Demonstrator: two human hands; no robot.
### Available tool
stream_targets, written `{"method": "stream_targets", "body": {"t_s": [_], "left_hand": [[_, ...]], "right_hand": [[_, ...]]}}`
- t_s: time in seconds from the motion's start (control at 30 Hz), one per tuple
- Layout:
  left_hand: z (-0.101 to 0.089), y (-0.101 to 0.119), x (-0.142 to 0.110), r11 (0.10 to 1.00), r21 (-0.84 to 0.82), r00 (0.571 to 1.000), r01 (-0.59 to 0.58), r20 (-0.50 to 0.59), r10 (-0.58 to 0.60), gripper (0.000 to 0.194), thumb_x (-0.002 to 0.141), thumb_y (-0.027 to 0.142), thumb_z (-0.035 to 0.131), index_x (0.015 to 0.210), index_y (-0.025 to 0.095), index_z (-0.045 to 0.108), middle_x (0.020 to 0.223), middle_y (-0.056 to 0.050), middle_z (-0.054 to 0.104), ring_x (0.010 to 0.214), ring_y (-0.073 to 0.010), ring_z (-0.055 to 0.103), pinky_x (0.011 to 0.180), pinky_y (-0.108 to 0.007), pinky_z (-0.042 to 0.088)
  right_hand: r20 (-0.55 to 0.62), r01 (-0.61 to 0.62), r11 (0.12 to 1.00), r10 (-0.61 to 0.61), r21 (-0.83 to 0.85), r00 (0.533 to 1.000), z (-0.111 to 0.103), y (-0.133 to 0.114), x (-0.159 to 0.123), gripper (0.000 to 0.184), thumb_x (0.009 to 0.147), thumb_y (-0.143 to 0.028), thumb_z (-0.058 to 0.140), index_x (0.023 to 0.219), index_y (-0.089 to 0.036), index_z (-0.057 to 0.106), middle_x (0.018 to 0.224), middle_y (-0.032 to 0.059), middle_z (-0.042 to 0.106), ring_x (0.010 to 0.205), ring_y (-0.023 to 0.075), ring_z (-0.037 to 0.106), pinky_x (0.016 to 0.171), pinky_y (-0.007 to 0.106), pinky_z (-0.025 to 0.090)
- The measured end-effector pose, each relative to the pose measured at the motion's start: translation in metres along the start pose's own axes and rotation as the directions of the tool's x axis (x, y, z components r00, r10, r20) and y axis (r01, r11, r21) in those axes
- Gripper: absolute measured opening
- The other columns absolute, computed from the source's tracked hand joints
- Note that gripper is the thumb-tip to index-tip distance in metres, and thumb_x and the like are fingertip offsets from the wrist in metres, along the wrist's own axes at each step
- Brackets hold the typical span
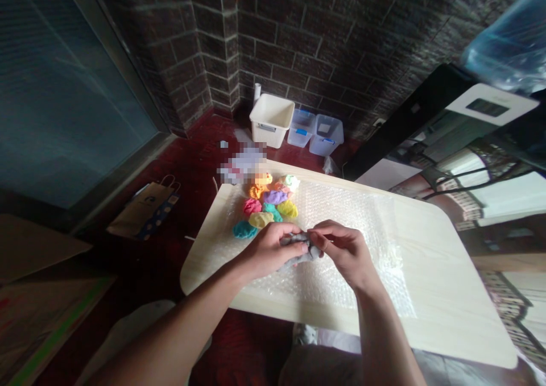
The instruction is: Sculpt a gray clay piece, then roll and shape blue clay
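Both hands meet over the bubble wrap near the middle of the table. My left hand is closed round a grey soft lump, its thumb lying across the front. On the lump's right side, my right hand pinches it between thumb and fingers. Whether it is modelling clay or bunched cloth, I cannot tell. Just beyond my left hand lie several coloured soft lumps, among them a teal one, a pale yellow one, a purple one and a red one.
The pale wooden table has rounded corners. Past its far edge, a white bin and two clear boxes stand on the dark red floor by a brick wall. A paper bag is on the left, cardboard nearer me. Shelving stands at right.
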State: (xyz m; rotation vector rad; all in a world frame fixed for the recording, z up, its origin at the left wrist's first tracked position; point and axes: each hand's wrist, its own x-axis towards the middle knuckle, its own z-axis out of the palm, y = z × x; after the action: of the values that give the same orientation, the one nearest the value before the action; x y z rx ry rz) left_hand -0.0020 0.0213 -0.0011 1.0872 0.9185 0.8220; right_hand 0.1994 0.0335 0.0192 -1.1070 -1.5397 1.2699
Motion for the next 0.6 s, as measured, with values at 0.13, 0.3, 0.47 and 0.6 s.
{"method": "stream_targets", "body": {"t_s": [0.13, 0.3, 0.47, 0.6], "left_hand": [[-0.001, -0.001, 0.001, 0.995, 0.090, 0.999, -0.038, -0.021, 0.040, 0.020, 0.087, 0.032, 0.073, 0.091, 0.013, 0.076, 0.079, -0.005, 0.070, 0.071, -0.0149, 0.061, 0.062, -0.024, 0.041], [0.000, 0.002, 0.001, 0.999, -0.014, 0.999, 0.035, -0.004, -0.035, 0.025, 0.083, 0.034, 0.075, 0.095, 0.013, 0.080, 0.085, -0.008, 0.074, 0.073, -0.0160, 0.063, 0.064, -0.024, 0.044], [0.000, 0.000, 0.001, 0.998, 0.009, 0.998, 0.056, 0.003, -0.056, 0.020, 0.083, 0.032, 0.073, 0.088, 0.014, 0.078, 0.077, -0.005, 0.071, 0.068, -0.0141, 0.060, 0.061, -0.023, 0.039], [-0.001, 0.000, 0.001, 0.999, 0.040, 1.000, -0.010, 0.008, 0.009, 0.020, 0.087, 0.032, 0.071, 0.094, 0.015, 0.078, 0.087, -0.006, 0.074, 0.076, -0.0158, 0.062, 0.069, -0.025, 0.043]], "right_hand": [[0.073, 0.077, 0.979, -0.064, -0.191, 0.995, -0.004, -0.005, -0.002, 0.019, 0.095, -0.036, 0.076, 0.096, -0.020, 0.086, 0.087, 0.0089, 0.078, 0.076, 0.0201, 0.071, 0.063, 0.030, 0.057], [0.193, 0.208, 0.876, -0.135, -0.435, 0.972, -0.011, -0.016, -0.006, 0.022, 0.101, -0.030, 0.067, 0.109, -0.023, 0.086, 0.092, 0.0097, 0.078, 0.081, 0.0220, 0.073, 0.068, 0.033, 0.059], [0.264, 0.273, 0.842, -0.163, -0.465, 0.951, -0.013, -0.024, -0.009, 0.019, 0.099, -0.028, 0.070, 0.109, -0.026, 0.087, 0.097, 0.0095, 0.080, 0.085, 0.0225, 0.074, 0.073, 0.035, 0.059], [0.186, 0.202, 0.896, -0.137, -0.396, 0.973, -0.009, -0.019, -0.010, 0.019, 0.099, -0.030, 0.071, 0.108, -0.023, 0.086, 0.094, 0.0096, 0.079, 0.083, 0.0222, 0.074, 0.070, 0.035, 0.058]]}}
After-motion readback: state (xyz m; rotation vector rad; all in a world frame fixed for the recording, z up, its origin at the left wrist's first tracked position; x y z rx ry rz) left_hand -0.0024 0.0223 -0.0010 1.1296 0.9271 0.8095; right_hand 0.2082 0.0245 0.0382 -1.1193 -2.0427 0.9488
